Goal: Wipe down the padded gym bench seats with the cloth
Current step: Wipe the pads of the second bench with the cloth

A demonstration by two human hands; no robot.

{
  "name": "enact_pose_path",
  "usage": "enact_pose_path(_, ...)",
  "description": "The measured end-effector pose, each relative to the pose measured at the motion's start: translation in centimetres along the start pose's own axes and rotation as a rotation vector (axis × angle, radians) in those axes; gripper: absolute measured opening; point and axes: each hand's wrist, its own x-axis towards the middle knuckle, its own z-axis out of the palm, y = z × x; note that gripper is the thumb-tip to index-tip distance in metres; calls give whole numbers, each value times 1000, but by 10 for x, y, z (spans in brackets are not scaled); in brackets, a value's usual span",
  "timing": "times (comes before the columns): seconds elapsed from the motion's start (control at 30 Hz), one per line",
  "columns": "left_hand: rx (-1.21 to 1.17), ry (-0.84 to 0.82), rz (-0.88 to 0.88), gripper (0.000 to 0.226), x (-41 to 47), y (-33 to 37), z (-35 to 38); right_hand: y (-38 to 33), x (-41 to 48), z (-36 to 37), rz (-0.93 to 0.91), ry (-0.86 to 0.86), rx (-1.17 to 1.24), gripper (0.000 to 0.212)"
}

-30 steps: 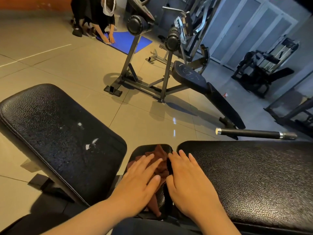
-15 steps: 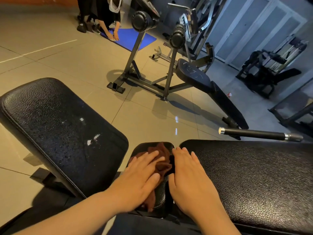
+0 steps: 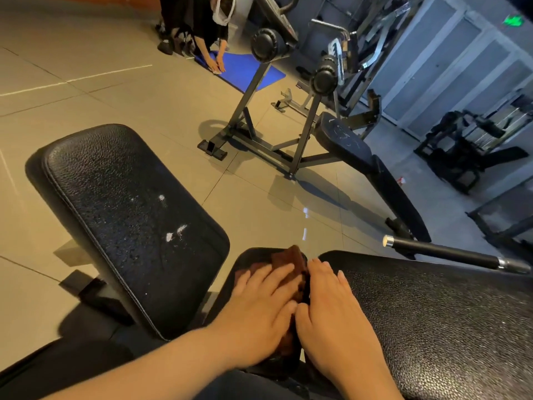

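A brown cloth (image 3: 291, 259) lies on a small black padded seat (image 3: 248, 259) between two larger pads. My left hand (image 3: 259, 310) presses flat on the cloth, fingers spread. My right hand (image 3: 331, 310) rests palm-down on the left edge of the large black pad (image 3: 432, 313), its thumb side touching the cloth. To the left, a tilted black back pad (image 3: 129, 215) shows white smudges and speckles. Most of the cloth is hidden under my hands.
A black bar with a silver tip (image 3: 450, 252) juts out beyond the right pad. Another bench with a barbell rack (image 3: 302, 140) stands on the tiled floor ahead. A person bends over a blue mat (image 3: 245, 67) at the back. More machines (image 3: 467, 145) fill the right.
My left hand has slid a little forward and right over the cloth, closer to my right hand. The view has shifted slightly; the right hand stays on the pad edge.
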Motion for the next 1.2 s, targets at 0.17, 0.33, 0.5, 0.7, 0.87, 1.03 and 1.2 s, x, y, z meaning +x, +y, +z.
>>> enact_pose_path(0.17, -36, -30, -124, 57, 5, -28, -2, 0, -2, 3, -12, 28, -26, 67)
enact_pose_path(0.33, -17, -66, -350, 58, 91, -20, -9, 0, 0, 4, -19, 50, -54, 64)
enact_pose_path(0.5, -21, -44, -159, 61, 42, -19, -2, 1, -2, 6, -37, 51, -59, 66)
enact_pose_path(0.7, -103, 65, -336, 61, -48, -23, 5, 2, -4, 8, -35, 77, -28, 63)
enact_pose_path(0.87, -27, 137, -331, 58, -32, -21, 12, 1, -5, 8, -46, 71, -54, 64)
enact_pose_path(1.03, -28, 0, -325, 71, 76, -56, 5, 1, -2, 9, -45, 68, -99, 64)
enact_pose_path(1.2, -16, 49, -107, 55, 60, -23, 9, 3, -2, 10, -54, 94, -26, 61)
